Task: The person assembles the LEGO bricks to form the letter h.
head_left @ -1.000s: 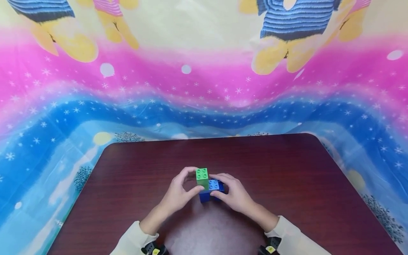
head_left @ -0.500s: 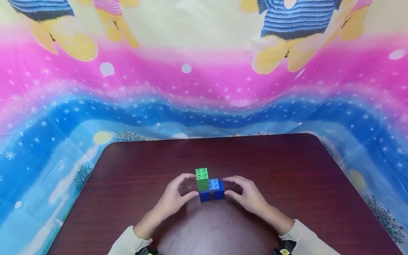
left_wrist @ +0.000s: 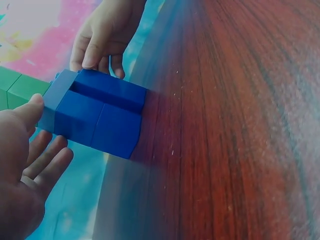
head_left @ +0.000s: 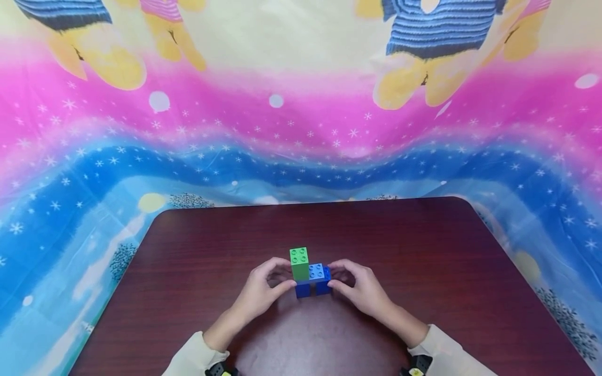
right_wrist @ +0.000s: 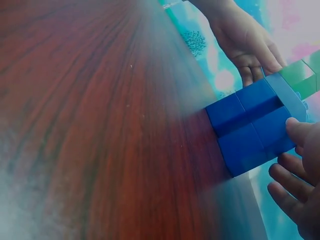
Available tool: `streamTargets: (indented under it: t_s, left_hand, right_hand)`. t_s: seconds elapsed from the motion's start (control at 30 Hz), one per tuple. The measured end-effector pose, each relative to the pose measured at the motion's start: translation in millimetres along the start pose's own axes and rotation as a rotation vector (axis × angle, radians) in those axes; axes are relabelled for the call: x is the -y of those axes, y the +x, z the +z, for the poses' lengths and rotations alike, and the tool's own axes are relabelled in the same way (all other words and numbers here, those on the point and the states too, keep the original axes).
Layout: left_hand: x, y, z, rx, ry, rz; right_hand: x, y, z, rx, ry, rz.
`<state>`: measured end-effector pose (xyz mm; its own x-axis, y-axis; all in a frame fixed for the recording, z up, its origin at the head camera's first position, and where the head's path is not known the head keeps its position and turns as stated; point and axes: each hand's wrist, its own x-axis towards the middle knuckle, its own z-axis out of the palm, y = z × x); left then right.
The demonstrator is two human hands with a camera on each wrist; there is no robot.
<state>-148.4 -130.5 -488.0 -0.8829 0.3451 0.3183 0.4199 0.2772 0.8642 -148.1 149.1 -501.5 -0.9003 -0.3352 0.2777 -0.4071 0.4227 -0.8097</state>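
On the table stands a small toy building-brick structure. Two dark blue brick columns [left_wrist: 100, 120] have a narrow gap between them, and a lighter blue brick [head_left: 317, 271] bridges it. Green bricks [head_left: 299, 269] are stacked upright on its left end. My left hand [head_left: 258, 290] holds the structure's left side, thumb in front near the lighter blue brick and index finger towards the back. My right hand [head_left: 366, 288] grips the right column, its thumb [right_wrist: 296, 127] on the front edge of the dark blue bricks. The back fingertips are partly hidden.
The dark red-brown wooden table [head_left: 211, 240] has rounded far corners. Behind and beside it hangs a pink and blue patterned cloth [head_left: 301, 130]. Both wrists carry black straps and pale sleeves [head_left: 197, 355].
A second ago the left hand held the green bricks and the right hand reached over the blue ones. Both then drew outwards and now close in on the structure's two sides.
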Motion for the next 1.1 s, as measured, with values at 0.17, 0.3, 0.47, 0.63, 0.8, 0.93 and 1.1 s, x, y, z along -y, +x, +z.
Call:
streamTargets:
  t_s: [0.17,0.3,0.47,0.63,0.8,0.93,1.1]
  left_hand:
    - [-2.1,2.2,1.2,-0.003,0.012,0.0]
    - [-1.9,5.1,2.4,-0.019,0.015,0.004]
    - [-0.3,10.9,5.3,-0.05,0.032,-0.014]
    - [2.3,16.6,8.2,-0.084,0.029,-0.024]
    - [4.8,21.7,11.5,-0.113,0.008,-0.052]
    - [5.4,23.4,13.9,-0.127,0.002,-0.07]
    - [6.2,24.3,16.5,-0.136,0.016,-0.067]
  right_hand:
    - [-1.7,2.6,0.8,-0.009,0.02,0.015]
    - [-3.4,5.4,1.0,-0.009,0.024,0.021]
    - [-3.9,9.5,1.3,-0.027,0.038,0.031]
    - [-4.5,13.5,2.3,-0.046,0.033,0.063]
    - [-4.9,16.0,3.4,-0.049,0.029,0.091]
    - [-5.9,17.0,4.9,-0.051,0.042,0.097]
    - [-6.5,17.5,6.4,-0.063,0.042,0.107]
